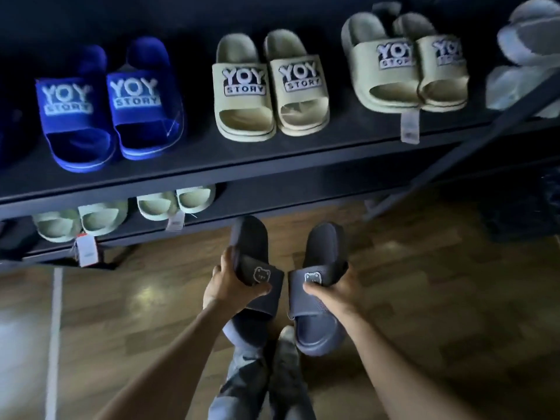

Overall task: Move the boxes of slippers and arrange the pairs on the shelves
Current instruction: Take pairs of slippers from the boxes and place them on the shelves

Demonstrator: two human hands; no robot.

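Two navy bear slippers, held over the floor just near of the lower shelf (136,237)! The left hand (225,283) has thumb and fingers clamped round the left slipper (253,247) at its strap; the right hand (336,291) clamps the right slipper (321,256) likewise. My worry: with single-handed grips, a swinging heel could knock the mint pair (175,203).

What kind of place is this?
Probably a shoe shop or stockroom: the dark shelf holds slipper pairs in a row, a tag hangs from one beige pair, and the left hand and right hand each grip a navy slipper.
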